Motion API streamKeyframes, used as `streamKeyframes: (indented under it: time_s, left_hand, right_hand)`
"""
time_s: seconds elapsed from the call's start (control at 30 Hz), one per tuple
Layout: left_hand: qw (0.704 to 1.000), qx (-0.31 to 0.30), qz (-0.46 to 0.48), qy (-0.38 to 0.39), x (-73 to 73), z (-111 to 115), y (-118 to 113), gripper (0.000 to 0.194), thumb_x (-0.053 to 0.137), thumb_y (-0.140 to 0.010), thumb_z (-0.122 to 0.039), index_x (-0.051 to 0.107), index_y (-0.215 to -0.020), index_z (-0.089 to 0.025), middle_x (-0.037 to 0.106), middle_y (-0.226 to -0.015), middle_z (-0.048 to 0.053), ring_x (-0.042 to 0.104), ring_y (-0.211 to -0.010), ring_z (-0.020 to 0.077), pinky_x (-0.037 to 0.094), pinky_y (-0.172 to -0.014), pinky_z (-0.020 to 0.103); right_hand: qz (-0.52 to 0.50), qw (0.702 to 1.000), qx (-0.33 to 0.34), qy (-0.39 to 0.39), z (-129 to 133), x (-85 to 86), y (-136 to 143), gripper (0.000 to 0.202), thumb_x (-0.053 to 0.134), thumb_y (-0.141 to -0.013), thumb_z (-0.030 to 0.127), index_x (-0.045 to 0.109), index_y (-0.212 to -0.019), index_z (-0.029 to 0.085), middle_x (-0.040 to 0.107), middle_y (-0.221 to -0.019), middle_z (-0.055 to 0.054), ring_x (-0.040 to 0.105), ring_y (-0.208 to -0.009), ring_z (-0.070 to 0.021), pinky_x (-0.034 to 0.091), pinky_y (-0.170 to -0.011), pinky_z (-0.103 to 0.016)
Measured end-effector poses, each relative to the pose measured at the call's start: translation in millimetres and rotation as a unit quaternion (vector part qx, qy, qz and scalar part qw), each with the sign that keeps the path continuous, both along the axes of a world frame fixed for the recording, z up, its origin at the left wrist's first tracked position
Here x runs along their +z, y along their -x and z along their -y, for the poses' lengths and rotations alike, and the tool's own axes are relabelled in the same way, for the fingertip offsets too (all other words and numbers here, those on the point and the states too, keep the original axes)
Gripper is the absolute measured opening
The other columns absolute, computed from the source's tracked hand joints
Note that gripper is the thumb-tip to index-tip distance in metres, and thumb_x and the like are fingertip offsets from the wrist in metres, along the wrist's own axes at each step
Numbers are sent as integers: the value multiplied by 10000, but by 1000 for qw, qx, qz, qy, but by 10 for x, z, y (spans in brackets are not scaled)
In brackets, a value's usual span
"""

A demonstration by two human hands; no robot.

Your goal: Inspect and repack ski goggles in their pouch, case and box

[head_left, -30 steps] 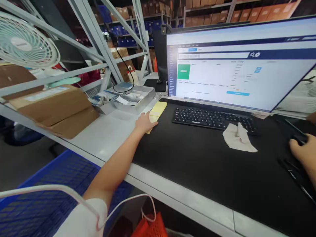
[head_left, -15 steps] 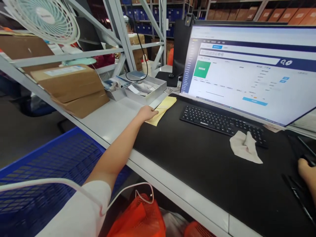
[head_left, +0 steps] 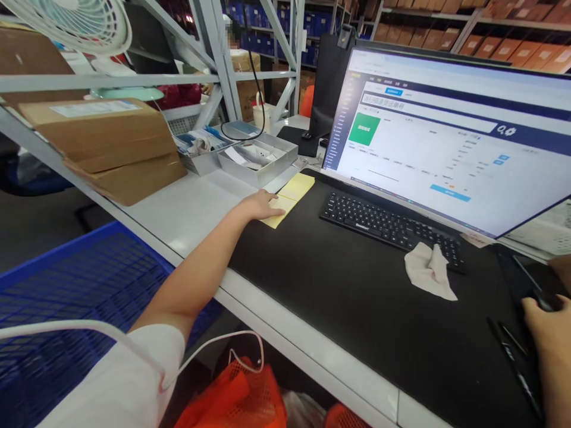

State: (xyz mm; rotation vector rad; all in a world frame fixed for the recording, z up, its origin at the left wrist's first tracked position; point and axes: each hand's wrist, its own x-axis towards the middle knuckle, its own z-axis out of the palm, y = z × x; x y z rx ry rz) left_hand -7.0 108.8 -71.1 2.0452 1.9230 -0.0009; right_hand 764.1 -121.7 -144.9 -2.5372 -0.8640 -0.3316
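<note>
While steadying the yellow paper slips [head_left: 298,188] with the left hand [head_left: 256,206], keep the palm low and the pressure light, so as not to crease the thin sheets. Find these slips at the left edge of the black desk mat [head_left: 357,315], between the metal tray [head_left: 285,164] and the keyboard [head_left: 370,221]. Note the left hand's half-open form, with thumb stretched over the paper and fingers loosely bent, showing no firm grip. Cannot tell, from this angle, of any pinch under the palm. Watch the edges, and hold both parts of the paper in one straight line. See also the right hand [head_left: 551,324] curled at a black device [head_left: 549,302], probably a mouse; cannot tell how firmly held. Better to keep this side calm, away from the slim black pens [head_left: 520,375] near the wrist, and to leave the crumpled tissue [head_left: 423,272] lying at the keyboard's front edge.
</note>
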Motion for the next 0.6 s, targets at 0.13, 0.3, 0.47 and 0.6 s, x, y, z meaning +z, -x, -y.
streamKeyframes:
  time_s: [0.13, 0.3, 0.47, 0.6]
  left_hand:
    - [996, -3, -77, 37, 19, 97, -137, 1083, 740, -889, -814, 483, -1778, -251, 592, -1704, 244, 582, -1555, 466, 527, -1192, 473]
    - [996, -6, -86, 12, 40, 152, -224, 982, 670, -979, -734, 481, -1769, -181, 649, -1658, 262, 654, -1489, 414, 519, -1134, 404]
    - [993, -38, -112, 2, -42, -73, -63, 901, 528, -961, -673, 627, -1592, -37, 793, -1463, 264, 797, -1230, 417, 582, -970, 429]
    - [998, -21, -61, 3, -390, -553, 259, 902, 321, -839, -911, 812, -1226, -260, 914, -1128, 121, 831, -1073, 389, 583, -908, 419]
  right_hand:
    - [-25, 1000, -19, 5, -87, -54, 1, 942, 660, -718, 698, 617, -1649, 561, 630, -1574, -269, 583, -1482, -548, 493, -885, -741]
    - [-23, 999, -15, 33, -94, 118, 370, 856, 498, -906, 663, 661, -1672, 316, 632, -1593, -301, 598, -1516, -508, 530, -1070, -704]
    - [-30, 997, 16, 71, -116, 461, 855, 586, 551, -1046, 328, 695, -1548, 62, 659, -1533, -342, 674, -1399, -442, 566, -1116, -553]
    - [-25, 997, -26, 66, -141, 490, 871, 529, 596, -1072, 297, 676, -1567, 129, 638, -1616, -244, 691, -1364, -347, 549, -1155, -445]
